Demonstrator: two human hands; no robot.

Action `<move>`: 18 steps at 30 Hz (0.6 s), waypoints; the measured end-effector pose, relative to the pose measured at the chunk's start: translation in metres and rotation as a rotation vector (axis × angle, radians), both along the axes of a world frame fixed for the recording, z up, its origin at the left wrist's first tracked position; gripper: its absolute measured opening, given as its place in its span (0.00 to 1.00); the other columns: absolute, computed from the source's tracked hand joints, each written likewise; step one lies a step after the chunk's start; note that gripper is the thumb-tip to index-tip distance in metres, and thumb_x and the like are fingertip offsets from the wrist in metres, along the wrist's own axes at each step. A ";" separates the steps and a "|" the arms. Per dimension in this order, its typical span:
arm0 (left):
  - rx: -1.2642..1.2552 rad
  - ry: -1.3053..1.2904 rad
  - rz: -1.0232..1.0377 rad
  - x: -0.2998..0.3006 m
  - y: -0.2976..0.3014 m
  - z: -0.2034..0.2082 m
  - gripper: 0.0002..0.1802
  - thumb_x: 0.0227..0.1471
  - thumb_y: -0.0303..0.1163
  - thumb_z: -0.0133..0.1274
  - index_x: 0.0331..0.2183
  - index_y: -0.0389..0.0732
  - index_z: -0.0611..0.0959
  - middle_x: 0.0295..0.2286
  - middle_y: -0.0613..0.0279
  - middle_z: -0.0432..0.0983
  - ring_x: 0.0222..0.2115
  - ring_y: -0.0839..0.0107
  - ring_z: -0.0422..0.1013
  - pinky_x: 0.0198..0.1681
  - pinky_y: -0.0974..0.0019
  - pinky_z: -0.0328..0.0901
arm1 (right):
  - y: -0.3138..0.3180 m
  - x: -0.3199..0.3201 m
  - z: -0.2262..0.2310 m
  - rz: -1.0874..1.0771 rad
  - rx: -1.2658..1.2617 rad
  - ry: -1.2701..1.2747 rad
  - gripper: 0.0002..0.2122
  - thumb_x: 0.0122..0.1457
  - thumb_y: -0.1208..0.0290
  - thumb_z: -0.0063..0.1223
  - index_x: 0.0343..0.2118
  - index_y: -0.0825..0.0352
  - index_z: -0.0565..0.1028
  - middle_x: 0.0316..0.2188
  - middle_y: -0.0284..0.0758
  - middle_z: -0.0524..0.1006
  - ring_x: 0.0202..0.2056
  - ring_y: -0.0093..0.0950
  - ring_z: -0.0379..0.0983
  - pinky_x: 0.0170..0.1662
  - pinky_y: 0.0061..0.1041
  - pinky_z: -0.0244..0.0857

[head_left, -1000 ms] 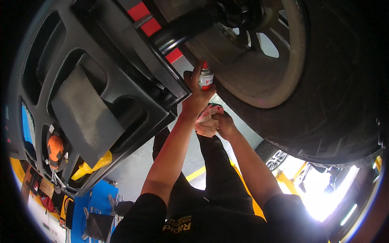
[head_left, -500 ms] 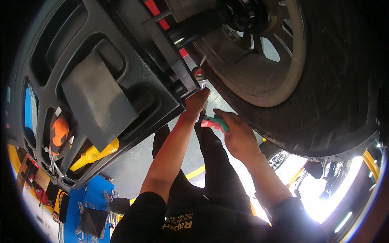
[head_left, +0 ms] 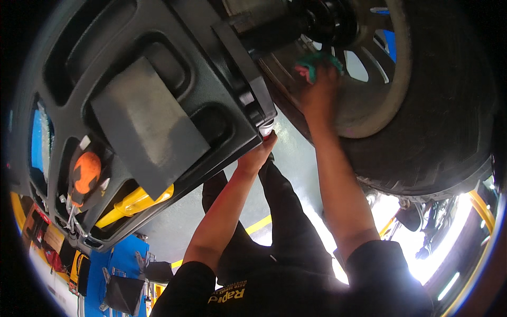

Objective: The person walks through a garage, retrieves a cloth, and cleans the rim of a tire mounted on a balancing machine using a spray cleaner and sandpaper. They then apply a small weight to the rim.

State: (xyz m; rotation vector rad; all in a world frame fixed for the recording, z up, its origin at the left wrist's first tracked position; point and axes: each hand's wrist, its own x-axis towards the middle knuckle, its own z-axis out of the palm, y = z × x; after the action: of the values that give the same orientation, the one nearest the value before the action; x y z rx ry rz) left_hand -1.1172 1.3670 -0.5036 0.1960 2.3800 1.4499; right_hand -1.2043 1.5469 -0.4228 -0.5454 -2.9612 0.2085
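Observation:
My left hand (head_left: 257, 153) is closed around a spray can (head_left: 266, 128), mostly hidden by my fingers and the edge of the black machine cover. With my right hand (head_left: 321, 90) I grip a green and pink cloth (head_left: 316, 62) inside the hollow of the wheel. It sits at the brownish, dusty inner side of the rim (head_left: 369, 113); whether the cloth touches the metal I cannot tell. The black tyre (head_left: 449, 121) fills the right side, and the wheel is mounted on a dark shaft (head_left: 280, 37).
On the left is a black moulded machine cover (head_left: 206, 68) with recesses. A grey flat pad (head_left: 150, 127), an orange and black handled tool (head_left: 86, 171) and a yellow tool (head_left: 134, 205) lie on it. A blue stand (head_left: 113, 269) is at lower left.
My right hand has carried the cloth up and forward into the wheel. My left hand has lowered the spray can slightly, beside the cover's corner. The view has shifted a little.

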 end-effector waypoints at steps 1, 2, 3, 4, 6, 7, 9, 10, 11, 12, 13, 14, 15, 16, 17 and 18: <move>-0.020 0.016 0.013 0.003 -0.004 -0.002 0.39 0.42 0.30 0.64 0.58 0.45 0.71 0.49 0.52 0.74 0.50 0.50 0.71 0.55 0.54 0.65 | -0.002 -0.001 0.007 0.040 0.009 -0.039 0.20 0.52 0.65 0.64 0.45 0.69 0.75 0.54 0.51 0.69 0.57 0.51 0.64 0.60 0.48 0.59; -0.031 0.026 0.015 0.008 -0.005 -0.002 0.39 0.42 0.30 0.65 0.58 0.45 0.72 0.49 0.53 0.74 0.50 0.52 0.71 0.55 0.54 0.65 | -0.003 0.001 0.005 0.000 0.005 -0.242 0.19 0.54 0.63 0.62 0.45 0.68 0.75 0.55 0.50 0.69 0.57 0.50 0.64 0.60 0.48 0.59; 0.017 -0.011 0.002 0.003 -0.008 0.011 0.40 0.42 0.29 0.65 0.58 0.45 0.72 0.49 0.54 0.74 0.51 0.53 0.70 0.55 0.54 0.65 | -0.003 0.002 0.000 -0.044 -0.001 -0.444 0.18 0.55 0.60 0.60 0.45 0.66 0.76 0.55 0.49 0.69 0.57 0.48 0.65 0.60 0.48 0.58; 0.064 -0.048 -0.008 0.001 -0.012 0.018 0.40 0.41 0.29 0.65 0.58 0.45 0.72 0.49 0.55 0.74 0.51 0.54 0.70 0.55 0.54 0.65 | -0.004 0.003 -0.006 -0.086 -0.010 -0.645 0.18 0.57 0.58 0.59 0.45 0.65 0.76 0.56 0.48 0.69 0.57 0.47 0.65 0.60 0.49 0.58; 0.105 -0.073 0.012 0.011 -0.022 0.016 0.37 0.42 0.28 0.65 0.56 0.45 0.73 0.49 0.54 0.75 0.49 0.53 0.73 0.55 0.55 0.67 | -0.011 0.010 -0.038 0.064 0.102 -0.698 0.21 0.61 0.57 0.51 0.54 0.61 0.73 0.59 0.42 0.69 0.60 0.46 0.63 0.64 0.51 0.53; 0.100 -0.088 0.005 0.016 -0.029 0.018 0.37 0.42 0.27 0.66 0.56 0.43 0.73 0.48 0.53 0.75 0.48 0.54 0.74 0.54 0.56 0.67 | -0.013 0.016 -0.062 0.130 0.160 -0.727 0.23 0.63 0.57 0.47 0.59 0.59 0.72 0.61 0.39 0.69 0.62 0.45 0.62 0.65 0.52 0.51; 0.087 -0.086 -0.005 0.022 -0.038 0.025 0.37 0.41 0.27 0.66 0.55 0.41 0.73 0.47 0.52 0.76 0.47 0.55 0.75 0.53 0.57 0.67 | -0.012 0.016 -0.124 0.082 0.115 -0.361 0.21 0.63 0.55 0.50 0.57 0.57 0.73 0.64 0.39 0.65 0.66 0.42 0.58 0.67 0.47 0.50; 0.069 -0.070 -0.004 0.023 -0.044 0.029 0.37 0.41 0.27 0.67 0.55 0.40 0.73 0.46 0.51 0.76 0.47 0.56 0.75 0.53 0.57 0.67 | -0.015 -0.002 -0.141 0.109 0.048 -0.369 0.22 0.64 0.56 0.48 0.60 0.55 0.71 0.66 0.38 0.63 0.68 0.41 0.54 0.68 0.48 0.47; 0.061 -0.058 -0.005 0.023 -0.046 0.034 0.38 0.40 0.27 0.67 0.55 0.39 0.72 0.46 0.51 0.76 0.47 0.56 0.75 0.53 0.58 0.67 | -0.012 -0.017 -0.155 0.133 -0.011 -0.379 0.23 0.65 0.56 0.47 0.62 0.53 0.68 0.68 0.36 0.60 0.70 0.41 0.50 0.69 0.49 0.44; 0.051 -0.097 0.022 0.024 -0.049 0.037 0.31 0.42 0.31 0.67 0.50 0.40 0.77 0.43 0.52 0.78 0.44 0.56 0.76 0.51 0.58 0.68 | -0.018 -0.036 -0.159 0.118 0.004 -0.456 0.23 0.66 0.56 0.46 0.63 0.53 0.68 0.69 0.35 0.59 0.70 0.41 0.49 0.70 0.50 0.43; 0.041 -0.140 0.047 0.025 -0.053 0.040 0.26 0.43 0.35 0.67 0.46 0.41 0.81 0.40 0.54 0.80 0.41 0.55 0.78 0.49 0.58 0.69 | -0.026 -0.058 -0.154 0.101 0.017 -0.536 0.23 0.66 0.57 0.45 0.63 0.53 0.67 0.69 0.34 0.58 0.70 0.41 0.48 0.70 0.51 0.42; 0.028 -0.175 0.027 0.026 -0.056 0.041 0.30 0.41 0.32 0.67 0.49 0.40 0.78 0.43 0.52 0.78 0.43 0.54 0.76 0.51 0.57 0.68 | -0.029 -0.067 -0.149 0.087 0.031 -0.617 0.23 0.66 0.57 0.44 0.64 0.54 0.67 0.70 0.33 0.57 0.70 0.41 0.47 0.70 0.52 0.40; 0.015 -0.206 0.015 0.026 -0.060 0.042 0.35 0.39 0.29 0.67 0.52 0.38 0.75 0.45 0.49 0.76 0.46 0.53 0.75 0.53 0.56 0.66 | -0.032 -0.049 -0.148 0.132 0.081 -0.605 0.24 0.66 0.58 0.44 0.64 0.54 0.67 0.70 0.33 0.57 0.70 0.41 0.47 0.70 0.52 0.40; -0.006 -0.247 0.008 0.029 -0.065 0.044 0.40 0.38 0.26 0.68 0.55 0.37 0.72 0.47 0.47 0.74 0.48 0.53 0.73 0.54 0.56 0.65 | -0.035 -0.015 -0.141 0.174 0.130 -0.593 0.24 0.66 0.59 0.44 0.65 0.54 0.66 0.70 0.34 0.57 0.70 0.41 0.47 0.70 0.52 0.40; -0.003 -0.179 0.005 0.028 -0.067 0.046 0.40 0.38 0.26 0.68 0.55 0.37 0.72 0.48 0.47 0.74 0.48 0.52 0.73 0.54 0.55 0.65 | -0.037 0.012 -0.128 0.213 0.186 -0.576 0.24 0.65 0.59 0.44 0.65 0.54 0.66 0.70 0.34 0.57 0.70 0.42 0.47 0.70 0.52 0.39; -0.014 -0.108 0.004 0.028 -0.068 0.048 0.40 0.37 0.26 0.68 0.54 0.36 0.72 0.47 0.47 0.74 0.48 0.52 0.73 0.54 0.55 0.65 | -0.036 0.031 -0.109 0.210 0.224 -0.609 0.23 0.65 0.60 0.45 0.63 0.55 0.68 0.70 0.33 0.57 0.69 0.41 0.49 0.68 0.52 0.44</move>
State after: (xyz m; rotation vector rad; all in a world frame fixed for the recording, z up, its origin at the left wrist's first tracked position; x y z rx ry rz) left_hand -1.0889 1.2991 -0.4554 0.1073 2.3046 1.4081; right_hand -1.1731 1.5105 -0.5322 -0.3052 -3.5603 -0.3309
